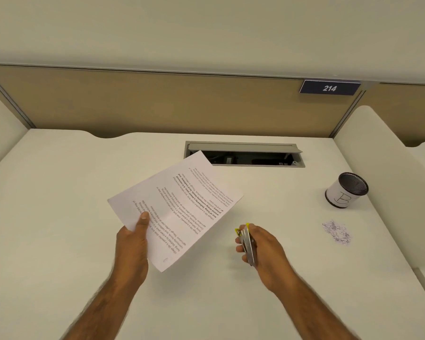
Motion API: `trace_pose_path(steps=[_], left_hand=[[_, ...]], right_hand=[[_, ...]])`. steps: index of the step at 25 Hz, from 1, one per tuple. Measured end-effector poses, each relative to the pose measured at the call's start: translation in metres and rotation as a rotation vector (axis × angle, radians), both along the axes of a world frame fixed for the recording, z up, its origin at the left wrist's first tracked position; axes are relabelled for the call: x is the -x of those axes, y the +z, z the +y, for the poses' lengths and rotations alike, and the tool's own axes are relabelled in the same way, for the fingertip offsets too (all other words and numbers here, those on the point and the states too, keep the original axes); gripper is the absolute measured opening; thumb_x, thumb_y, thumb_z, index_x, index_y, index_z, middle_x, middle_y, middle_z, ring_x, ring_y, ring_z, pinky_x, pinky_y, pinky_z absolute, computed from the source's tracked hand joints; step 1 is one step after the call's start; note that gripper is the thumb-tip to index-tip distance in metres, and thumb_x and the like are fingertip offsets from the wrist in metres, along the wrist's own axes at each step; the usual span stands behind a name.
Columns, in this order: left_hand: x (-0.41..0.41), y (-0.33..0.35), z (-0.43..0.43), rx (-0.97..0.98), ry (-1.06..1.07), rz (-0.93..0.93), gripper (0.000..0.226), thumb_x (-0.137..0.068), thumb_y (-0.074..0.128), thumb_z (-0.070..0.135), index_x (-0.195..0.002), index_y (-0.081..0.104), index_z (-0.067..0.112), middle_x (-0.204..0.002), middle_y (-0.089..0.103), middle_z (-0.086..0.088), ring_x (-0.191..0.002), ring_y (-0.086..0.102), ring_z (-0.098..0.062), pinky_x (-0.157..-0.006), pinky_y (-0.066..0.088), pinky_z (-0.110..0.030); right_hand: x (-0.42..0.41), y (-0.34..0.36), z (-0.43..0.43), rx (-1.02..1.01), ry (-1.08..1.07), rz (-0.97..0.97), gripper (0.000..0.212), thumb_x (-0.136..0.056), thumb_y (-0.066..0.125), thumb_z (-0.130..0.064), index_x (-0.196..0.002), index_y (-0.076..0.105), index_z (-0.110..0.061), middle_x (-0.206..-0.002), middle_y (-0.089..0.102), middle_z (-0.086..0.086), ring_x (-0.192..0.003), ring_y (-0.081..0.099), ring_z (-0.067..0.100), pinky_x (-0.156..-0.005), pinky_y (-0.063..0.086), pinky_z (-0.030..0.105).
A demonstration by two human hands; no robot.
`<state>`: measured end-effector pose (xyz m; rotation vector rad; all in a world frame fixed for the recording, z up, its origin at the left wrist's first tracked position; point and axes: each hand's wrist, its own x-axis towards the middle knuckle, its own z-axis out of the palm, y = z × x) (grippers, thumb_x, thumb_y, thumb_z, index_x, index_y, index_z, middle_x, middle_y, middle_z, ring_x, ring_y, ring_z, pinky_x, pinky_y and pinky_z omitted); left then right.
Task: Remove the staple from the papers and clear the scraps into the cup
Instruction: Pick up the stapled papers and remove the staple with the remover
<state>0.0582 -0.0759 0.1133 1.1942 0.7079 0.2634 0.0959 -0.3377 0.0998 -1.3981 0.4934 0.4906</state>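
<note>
White, thin, floppy (tears easily): pinches papers [182, 204] above desk [59, 217] in left hand [131, 244], thumb on top; grips metal staple remover [248, 244] in curled right hand [268, 251]; best braced close to staple [165, 260].

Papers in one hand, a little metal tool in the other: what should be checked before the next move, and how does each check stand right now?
1. Grip of left hand on papers: ok.
2. Grip of right hand on staple remover: ok.
3. Staple found on the papers: cannot tell, only a faint mark near the lower corner.
4. Tool brought to the papers: not ok, it is apart from them.
5. Is the cup upright, mouth open: ok.
6. Are the scraps in the cup: not ok, they lie on the desk near it.
</note>
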Motion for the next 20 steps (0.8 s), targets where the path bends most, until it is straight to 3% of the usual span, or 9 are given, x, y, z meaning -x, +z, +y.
trace_pose_path(steps=[5,8,10,14,20], left_hand=[[-0.003,-0.01,0.03,0.016,-0.023,0.063,0.017,-0.103,0.058,0.023,-0.117,0.07,0.023,-0.109,0.08,0.005,-0.1,0.074,-0.02,-0.086,0.055,-0.041],[-0.006,-0.009,0.041,0.009,-0.054,0.098,0.017,-0.102,0.059,0.025,-0.115,0.069,0.023,-0.101,0.081,0.004,-0.089,0.076,-0.02,-0.079,0.055,-0.04],[-0.008,-0.01,0.048,0.008,-0.054,0.112,0.014,-0.102,0.058,0.024,-0.111,0.069,0.023,-0.095,0.082,0.005,-0.079,0.077,-0.016,-0.076,0.055,-0.04],[-0.014,-0.016,0.061,0.02,-0.062,0.156,0.014,-0.102,0.058,0.023,-0.108,0.07,0.019,-0.094,0.082,0.003,-0.073,0.077,-0.015,-0.076,0.054,-0.041],[-0.018,-0.024,0.066,0.026,-0.106,0.197,0.018,-0.101,0.06,0.025,-0.111,0.071,0.015,-0.103,0.081,-0.006,-0.084,0.077,-0.025,-0.081,0.056,-0.042]], right_hand=[[-0.098,-0.016,0.008,0.212,0.069,-0.181,0.027,-0.09,0.07,-0.025,-0.114,0.067,-0.011,-0.093,0.072,0.007,-0.076,0.065,0.017,-0.065,0.051,0.03],[-0.154,-0.03,0.021,0.376,0.137,-0.324,0.015,-0.086,0.075,-0.018,-0.1,0.073,-0.012,-0.092,0.073,0.002,-0.08,0.064,0.014,-0.069,0.05,0.023],[-0.189,-0.046,0.026,0.549,0.2,-0.413,0.019,-0.083,0.078,-0.02,-0.099,0.072,-0.012,-0.095,0.071,-0.001,-0.086,0.065,0.016,-0.077,0.05,0.025],[-0.24,-0.085,0.031,0.933,0.436,-0.507,0.034,-0.085,0.074,-0.029,-0.114,0.067,-0.012,-0.11,0.062,0.007,-0.099,0.06,0.025,-0.084,0.044,0.028],[-0.263,-0.106,0.042,1.183,0.585,-0.641,0.038,-0.091,0.065,-0.034,-0.125,0.063,-0.016,-0.122,0.056,0.01,-0.116,0.052,0.03,-0.095,0.043,0.037]])
